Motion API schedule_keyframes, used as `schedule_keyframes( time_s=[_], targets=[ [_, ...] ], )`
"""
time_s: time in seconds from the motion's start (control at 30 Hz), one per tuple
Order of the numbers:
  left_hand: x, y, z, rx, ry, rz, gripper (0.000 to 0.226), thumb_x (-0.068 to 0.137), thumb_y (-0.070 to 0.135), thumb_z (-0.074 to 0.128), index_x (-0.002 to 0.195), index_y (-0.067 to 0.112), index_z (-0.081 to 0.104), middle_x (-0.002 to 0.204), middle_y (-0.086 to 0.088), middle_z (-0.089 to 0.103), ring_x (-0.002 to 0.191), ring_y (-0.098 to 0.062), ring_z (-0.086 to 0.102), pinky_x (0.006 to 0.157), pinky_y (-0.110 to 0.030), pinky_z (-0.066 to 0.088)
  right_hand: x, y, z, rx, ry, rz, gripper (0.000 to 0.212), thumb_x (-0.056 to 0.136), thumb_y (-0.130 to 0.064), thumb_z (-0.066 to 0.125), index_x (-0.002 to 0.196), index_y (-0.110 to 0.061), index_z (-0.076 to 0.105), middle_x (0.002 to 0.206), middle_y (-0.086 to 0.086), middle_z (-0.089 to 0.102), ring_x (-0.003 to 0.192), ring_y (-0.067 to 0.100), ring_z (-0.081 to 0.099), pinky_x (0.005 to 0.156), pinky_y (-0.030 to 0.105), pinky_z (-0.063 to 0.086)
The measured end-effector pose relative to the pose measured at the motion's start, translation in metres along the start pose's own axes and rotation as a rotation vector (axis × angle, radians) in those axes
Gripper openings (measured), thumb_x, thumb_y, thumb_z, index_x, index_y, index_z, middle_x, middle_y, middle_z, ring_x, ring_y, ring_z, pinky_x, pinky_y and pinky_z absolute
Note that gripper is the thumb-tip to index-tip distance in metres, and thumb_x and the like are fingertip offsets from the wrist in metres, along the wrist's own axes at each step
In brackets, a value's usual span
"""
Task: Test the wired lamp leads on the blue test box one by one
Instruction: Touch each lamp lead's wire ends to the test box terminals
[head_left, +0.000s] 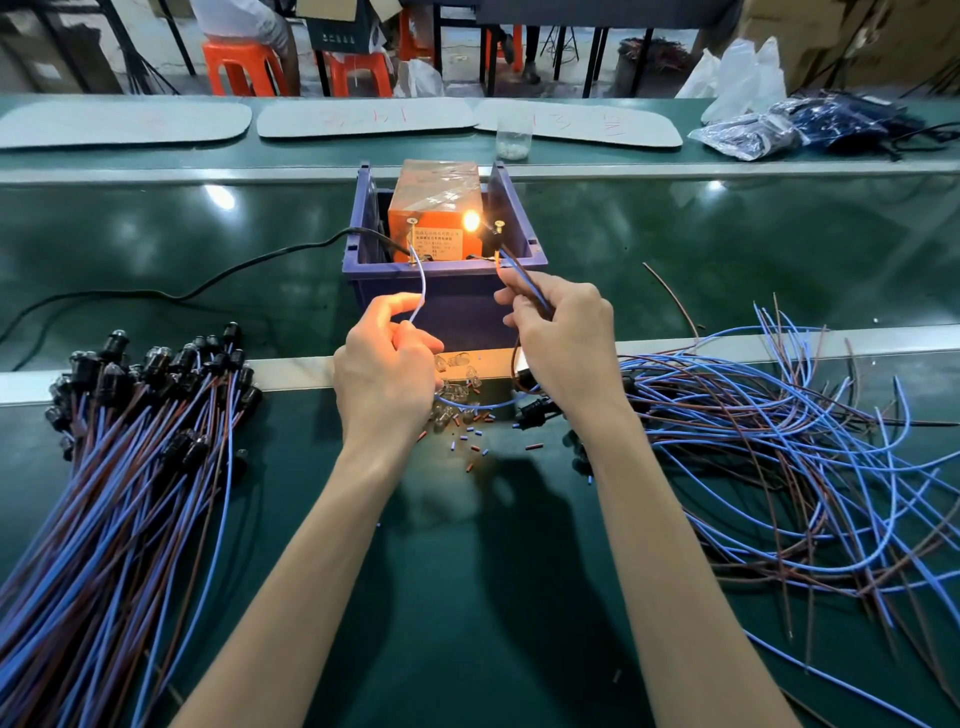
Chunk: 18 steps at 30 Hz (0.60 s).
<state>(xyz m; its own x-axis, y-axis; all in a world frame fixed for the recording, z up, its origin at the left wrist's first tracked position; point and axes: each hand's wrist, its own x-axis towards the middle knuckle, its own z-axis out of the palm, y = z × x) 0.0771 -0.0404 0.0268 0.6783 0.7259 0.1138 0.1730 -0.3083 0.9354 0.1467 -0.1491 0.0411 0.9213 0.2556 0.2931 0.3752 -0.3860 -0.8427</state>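
Bundled leads (130, 441) lie left on the surface (467, 597). One blue wire (422, 291) is pinched by the left hand (387, 364), held to the blue test box (457, 296) — lamp (470, 222) lit. Two wires (522, 273) are pinched by the right hand (563, 338); loose leads (779, 441) heaped right.

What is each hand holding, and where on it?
Left hand pinches a blue lead near its free end; right hand pinches a blue-and-brown lead pair near the tips.

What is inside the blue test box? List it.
An orange tape-wrapped unit with two screw terminals and a glowing bulb. Its base and the blue test box floor are hidden.
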Motion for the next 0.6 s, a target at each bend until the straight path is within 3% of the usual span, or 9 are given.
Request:
schedule_keyframes(
  time_s=[0.1, 0.3, 0.47, 0.6],
  targets=[
    [-0.001, 0.000, 0.001, -0.032, -0.011, -0.004, 0.033, 0.089, 0.009, 0.041, 0.100, 0.033, 0.060, 0.059, 0.023, 0.064, 0.051, -0.009, 0.061, 0.084, -0.041, 0.053, 0.000, -0.001, -0.003, 0.032, 0.007, 0.020, 0.029, 0.090, -0.003, 0.050, 0.107, -0.011, 0.072, 0.081, -0.003, 0.070, 0.077, 0.018, 0.067, 0.079, 0.032, 0.054],
    [-0.010, 0.006, 0.010, -0.111, -0.061, 0.019, 0.031, 0.092, 0.005, 0.042, 0.093, 0.029, 0.061, 0.058, 0.014, 0.062, 0.035, -0.003, 0.050, 0.052, -0.017, 0.044, 0.001, -0.005, -0.011, 0.128, 0.022, 0.073, 0.023, 0.089, -0.006, 0.052, 0.085, -0.019, 0.070, 0.068, -0.013, 0.067, 0.052, -0.004, 0.060, 0.064, 0.012, 0.050],
    [-0.017, 0.011, 0.013, -0.155, -0.150, 0.021, 0.029, 0.092, 0.008, 0.046, 0.087, 0.035, 0.056, 0.064, 0.012, 0.065, 0.038, -0.007, 0.055, 0.059, -0.025, 0.045, 0.001, -0.012, -0.018, 0.182, 0.095, 0.086, 0.026, 0.094, -0.016, 0.054, 0.074, -0.022, 0.069, 0.071, -0.006, 0.071, 0.068, 0.007, 0.069, 0.071, 0.018, 0.051],
    [-0.020, 0.013, 0.012, -0.203, -0.293, -0.009, 0.021, 0.097, 0.015, 0.048, 0.091, 0.033, 0.056, 0.068, 0.010, 0.067, 0.045, -0.008, 0.058, 0.054, -0.019, 0.041, 0.003, -0.015, -0.027, 0.172, 0.227, 0.087, 0.023, 0.096, -0.025, 0.055, 0.090, -0.019, 0.076, 0.065, -0.013, 0.053, 0.064, 0.004, 0.049, 0.071, 0.024, 0.039]
  ],
)
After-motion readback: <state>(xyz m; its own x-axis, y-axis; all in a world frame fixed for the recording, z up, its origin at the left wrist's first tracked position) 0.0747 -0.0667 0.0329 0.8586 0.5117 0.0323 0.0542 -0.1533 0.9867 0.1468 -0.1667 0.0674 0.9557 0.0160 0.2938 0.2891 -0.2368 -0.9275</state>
